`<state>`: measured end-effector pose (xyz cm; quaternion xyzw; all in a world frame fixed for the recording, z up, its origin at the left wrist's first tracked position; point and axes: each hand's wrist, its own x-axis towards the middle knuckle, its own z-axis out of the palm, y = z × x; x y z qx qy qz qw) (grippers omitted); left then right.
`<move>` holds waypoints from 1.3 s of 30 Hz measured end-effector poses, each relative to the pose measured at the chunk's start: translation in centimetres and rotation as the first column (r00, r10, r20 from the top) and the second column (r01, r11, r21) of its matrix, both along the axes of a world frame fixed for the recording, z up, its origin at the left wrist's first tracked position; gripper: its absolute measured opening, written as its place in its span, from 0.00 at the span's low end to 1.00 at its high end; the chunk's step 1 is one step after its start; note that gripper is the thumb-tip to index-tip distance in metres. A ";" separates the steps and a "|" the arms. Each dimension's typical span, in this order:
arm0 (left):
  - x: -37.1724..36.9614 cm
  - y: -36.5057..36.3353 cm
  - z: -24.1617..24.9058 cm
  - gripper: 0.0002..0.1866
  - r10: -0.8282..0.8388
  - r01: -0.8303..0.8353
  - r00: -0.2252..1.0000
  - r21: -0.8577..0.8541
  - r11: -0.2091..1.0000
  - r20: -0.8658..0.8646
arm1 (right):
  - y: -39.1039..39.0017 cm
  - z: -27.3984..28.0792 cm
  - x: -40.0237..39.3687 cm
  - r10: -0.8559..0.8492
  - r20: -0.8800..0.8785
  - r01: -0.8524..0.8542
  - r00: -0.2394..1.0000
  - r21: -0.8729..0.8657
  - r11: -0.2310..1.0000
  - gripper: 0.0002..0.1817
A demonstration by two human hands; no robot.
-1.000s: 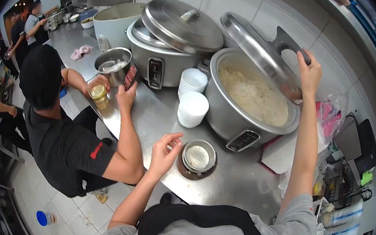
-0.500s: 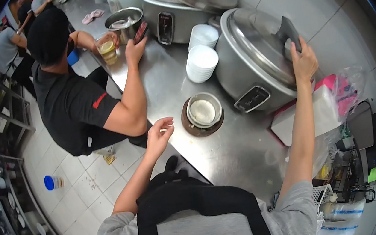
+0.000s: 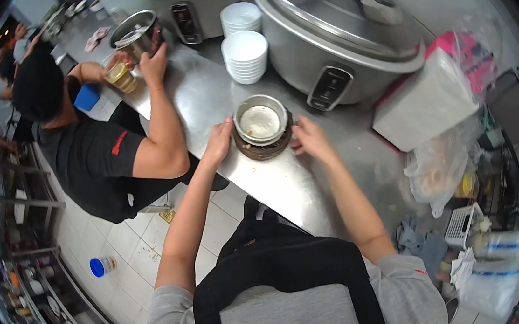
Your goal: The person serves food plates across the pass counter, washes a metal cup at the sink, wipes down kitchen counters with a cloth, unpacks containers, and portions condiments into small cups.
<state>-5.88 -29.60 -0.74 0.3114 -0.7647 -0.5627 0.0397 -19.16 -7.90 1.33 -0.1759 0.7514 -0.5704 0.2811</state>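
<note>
Two nested metal bowls (image 3: 260,122) rest on a round brown base (image 3: 265,151) on the steel counter, and pale residue coats the inner bowl. My left hand (image 3: 218,143) is at the left of the base, its fingertips right by the rim. On the other side, my right hand (image 3: 312,139) has its fingers apart and slightly bent, the tips close to the base's edge. Behind the bowls stand two stacks of white bowls (image 3: 245,55). A large rice cooker (image 3: 337,31) with its lid down stands at the back right.
At my left, a co-worker (image 3: 98,148) in black holds a glass of yellowish drink (image 3: 121,78) beside a metal pot (image 3: 134,35). A second cooker (image 3: 204,11) stands further back. A white box (image 3: 422,105) and plastic bags (image 3: 436,170) lie right. A blue-lidded tub (image 3: 102,265) is on the floor.
My right hand has let go of the cooker lid's handle and come down to the right of the brown base. My left hand has moved in to its left side. The view has shifted.
</note>
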 end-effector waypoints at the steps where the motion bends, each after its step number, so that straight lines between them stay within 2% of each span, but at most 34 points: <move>1: -0.2 0.5 0.9 0.31 -0.064 0.061 0.998 0.096 0.994 0.026 | -0.4 -0.8 0.3 0.067 0.112 -0.065 0.991 -0.017 0.998 0.25; 2: -0.6 1.5 1.1 0.30 0.096 -0.097 0.995 0.095 0.991 0.018 | -0.6 0.3 1.7 0.025 0.107 -0.029 0.994 0.037 0.999 0.26; 4: -0.7 1.8 0.7 0.29 0.178 -0.177 0.984 0.151 0.973 0.009 | -0.4 -0.1 2.2 -0.059 0.087 0.060 0.994 -0.006 0.998 0.26; 8: 0.6 3.7 4.0 0.23 0.011 -0.012 1.000 0.330 0.944 0.003 | 0.9 -0.9 2.1 -0.123 -0.007 0.123 0.992 -0.031 0.992 0.27; 9: 1.0 3.6 3.9 0.25 -0.047 0.070 0.997 0.400 0.914 -0.066 | 1.1 -1.9 1.7 -0.094 -0.136 0.094 0.986 -0.007 0.996 0.27; 10: 1.1 4.5 4.6 0.25 -0.044 0.066 0.997 0.422 0.904 -0.061 | 1.9 -2.4 1.8 -0.072 -0.258 0.083 0.963 0.033 0.996 0.27; 12: 1.4 5.1 3.8 0.27 -0.033 0.070 0.996 0.462 0.884 -0.088 | 3.4 0.4 3.5 -0.119 -0.453 0.140 0.883 0.013 0.990 0.27; 14: 1.8 6.1 4.6 0.27 -0.056 0.097 0.994 0.490 0.866 -0.098 | 4.6 1.1 4.4 -0.164 -0.500 0.189 0.850 -0.001 0.982 0.26; 20: 4.1 7.1 6.1 0.26 -0.159 0.200 0.980 0.502 0.842 -0.123 | 6.9 2.9 8.4 -0.254 -0.532 0.275 0.808 -0.041 0.961 0.25; 22: 5.0 7.8 7.0 0.30 -0.223 0.249 0.968 0.479 0.842 -0.111 | 7.1 2.4 9.4 -0.293 -0.547 0.297 0.784 -0.084 0.951 0.24; 24: 5.3 8.1 7.2 0.34 -0.283 0.299 0.953 0.436 0.849 -0.104 | 7.5 2.5 10.1 -0.273 -0.478 0.280 0.835 -0.058 0.958 0.24; 26: 5.3 7.9 6.4 0.36 -0.299 0.309 0.949 0.442 0.842 -0.094 | 7.7 2.9 10.8 -0.311 -0.445 0.292 0.840 -0.111 0.950 0.24; 27: 5.4 8.0 6.8 0.36 -0.285 0.294 0.954 0.439 0.849 -0.089 | 8.0 3.0 11.0 -0.289 -0.533 0.304 0.796 -0.061 0.951 0.24; 28: 5.5 8.4 7.1 0.36 -0.282 0.290 0.956 0.440 0.850 -0.085 | 8.1 3.0 11.3 -0.296 -0.538 0.315 0.789 -0.060 0.947 0.24; 32: 6.3 9.2 8.4 0.35 -0.237 0.256 0.967 0.433 0.864 -0.099 | 9.0 2.6 11.6 -0.351 -0.440 0.335 0.827 -0.115 0.935 0.23; 34: 6.8 8.6 8.5 0.35 -0.275 0.319 0.948 0.524 0.790 -0.162 | 9.3 3.0 11.6 -0.337 -0.252 0.338 0.907 -0.043 0.940 0.24; 35: 6.8 8.6 8.1 0.36 -0.282 0.323 0.946 0.579 0.749 -0.163 | 9.6 3.3 11.8 -0.359 -0.315 0.333 0.879 -0.134 0.933 0.23; 36: 6.7 8.7 7.3 0.37 -0.268 0.310 0.950 0.591 0.745 -0.160 | 10.0 5.2 12.6 -0.341 -0.172 0.333 0.924 -0.072 0.940 0.23; 37: 6.6 9.1 7.3 0.37 -0.271 0.304 0.951 0.616 0.727 -0.150 | 10.3 5.2 12.5 -0.332 -0.182 0.324 0.926 -0.076 0.943 0.23; 38: 6.7 9.7 7.2 0.36 -0.247 0.283 0.958 0.638 0.716 -0.148 | 10.8 3.0 11.2 -0.307 -0.363 0.295 0.880 -0.090 0.951 0.23; 39: 6.4 9.9 6.6 0.35 -0.278 0.323 0.944 0.660 0.679 -0.176 | 11.1 3.5 11.0 -0.304 -0.350 0.298 0.886 -0.073 0.952 0.23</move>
